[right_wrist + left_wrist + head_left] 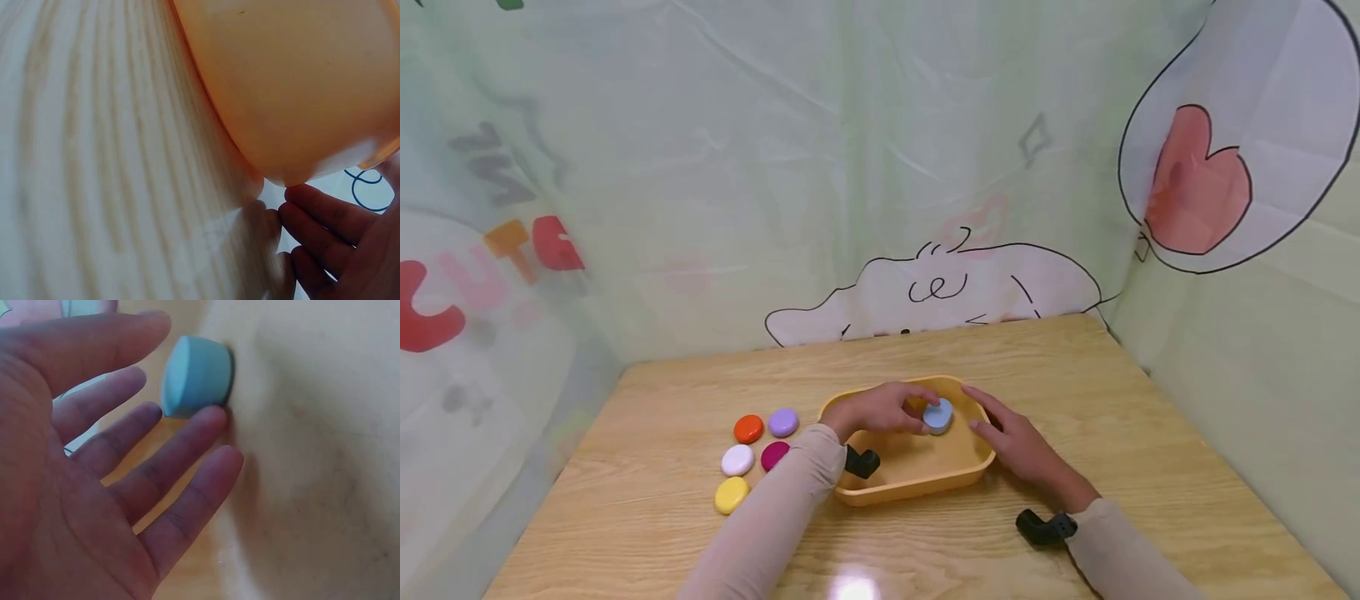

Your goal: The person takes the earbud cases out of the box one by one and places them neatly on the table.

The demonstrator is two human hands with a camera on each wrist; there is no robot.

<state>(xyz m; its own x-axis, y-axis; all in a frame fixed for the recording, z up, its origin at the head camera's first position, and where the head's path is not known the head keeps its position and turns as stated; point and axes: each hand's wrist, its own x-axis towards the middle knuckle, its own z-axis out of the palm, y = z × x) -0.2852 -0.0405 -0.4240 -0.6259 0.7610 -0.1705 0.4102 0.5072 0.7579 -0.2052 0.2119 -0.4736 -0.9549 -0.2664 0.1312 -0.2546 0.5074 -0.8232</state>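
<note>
A light blue rounded block (937,416) rests on the floor of a yellow-orange tray (917,487), toward its right end. My left hand (883,408) reaches over the tray, fingers spread and loosely bent beside the block. In the left wrist view, the block (199,376) sits just past the fingertips, and a finger overlaps its lower edge; whether they touch I cannot tell. At the tray's right end my right hand (1021,437) holds the wall, thumb over the rim. The right wrist view has its fingers (331,215) against the outside of the tray (294,94).
Left of the tray lie several round pieces on the wooden table (1150,467): orange-red (748,429), lilac (783,422), white (737,460), magenta (774,455) and yellow (732,495). The left forearm partly covers the magenta one. A printed curtain (775,167) stands behind the table.
</note>
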